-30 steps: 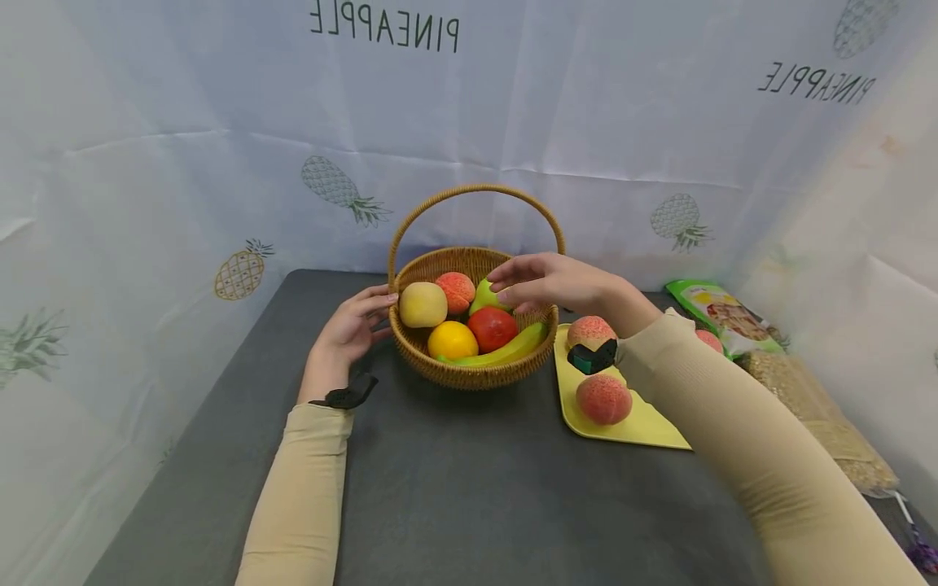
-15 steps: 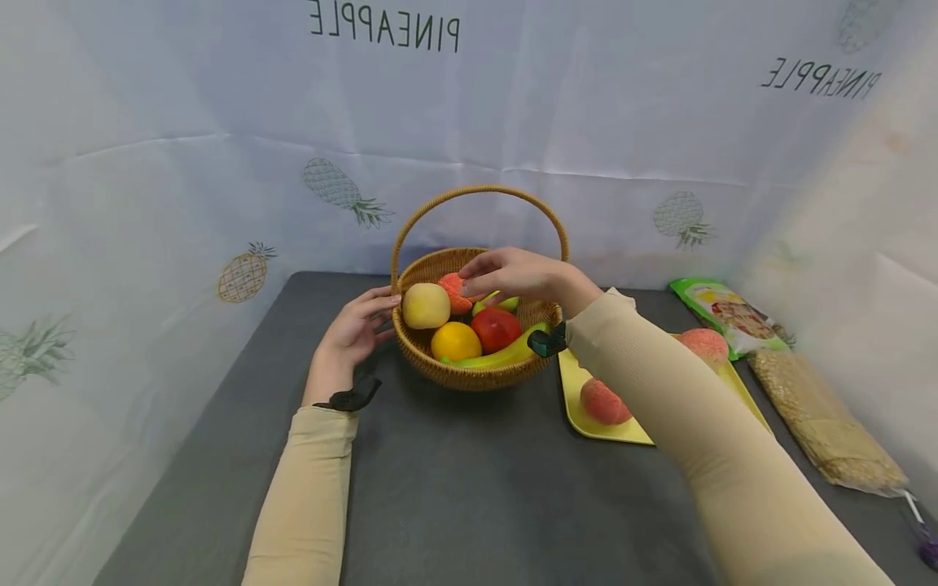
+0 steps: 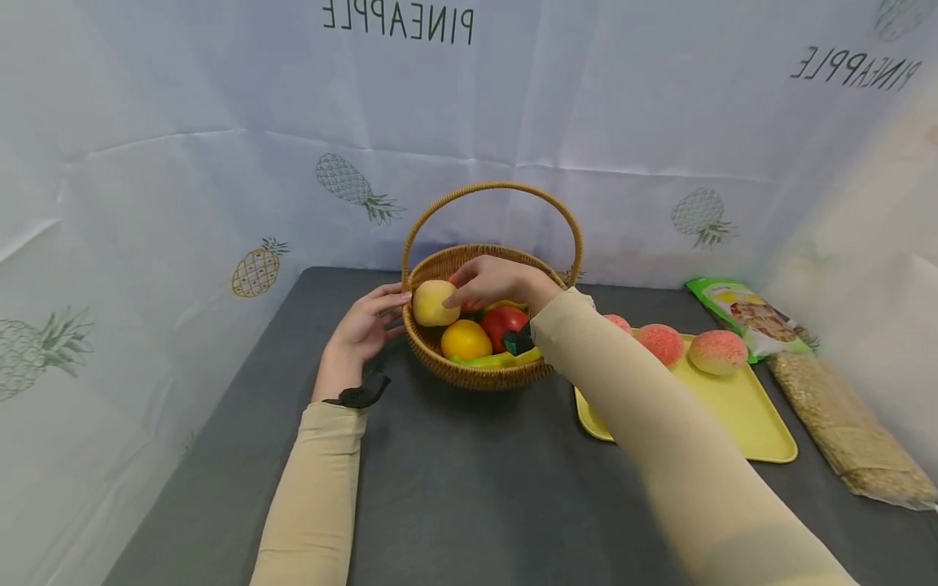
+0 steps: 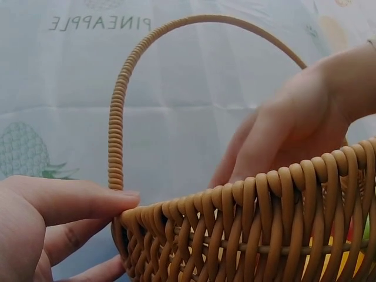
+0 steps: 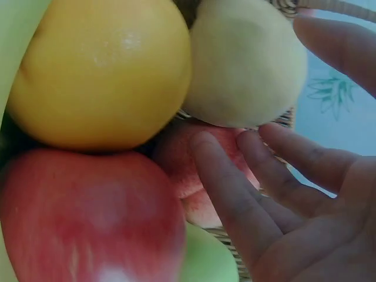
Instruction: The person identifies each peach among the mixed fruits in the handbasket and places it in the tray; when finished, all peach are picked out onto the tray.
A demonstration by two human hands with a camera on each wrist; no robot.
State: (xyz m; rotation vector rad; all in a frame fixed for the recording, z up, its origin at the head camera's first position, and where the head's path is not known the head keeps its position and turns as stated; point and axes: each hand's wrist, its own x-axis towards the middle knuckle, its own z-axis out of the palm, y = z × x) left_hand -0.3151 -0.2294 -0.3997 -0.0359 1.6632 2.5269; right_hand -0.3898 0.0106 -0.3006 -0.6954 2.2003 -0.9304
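Observation:
A wicker basket point(image 3: 487, 377) with a tall arched handle stands at the back of the dark table. My left hand point(image 3: 364, 324) touches its left rim beside the handle's foot; in the left wrist view, extended fingers point(image 4: 106, 200) rest against the wicker. Over the fruit reaches my right hand point(image 3: 498, 281), its thumb and fingers spread beside a pale yellow peach point(image 3: 432, 303). Whether the fingertips touch that peach, I cannot tell. Below lie an orange point(image 3: 466, 342), a red apple point(image 3: 501, 324) and a banana point(image 3: 494, 360). Fingers partly cover a red peach point(image 5: 176, 158); a green fruit point(image 5: 205, 258) sits beneath.
On the right, a yellow tray point(image 3: 725, 415) bears several pink peaches point(image 3: 718, 352), partly behind my right sleeve. Beyond it lie a green printed bag point(image 3: 751, 317) and a clear bag of grain point(image 3: 850, 431). A white pineapple-print cloth point(image 3: 513, 106) hangs behind the basket.
My right hand has moved left across the basket, from above the green fruit to the pale yellow peach. My left hand has stayed on the rim.

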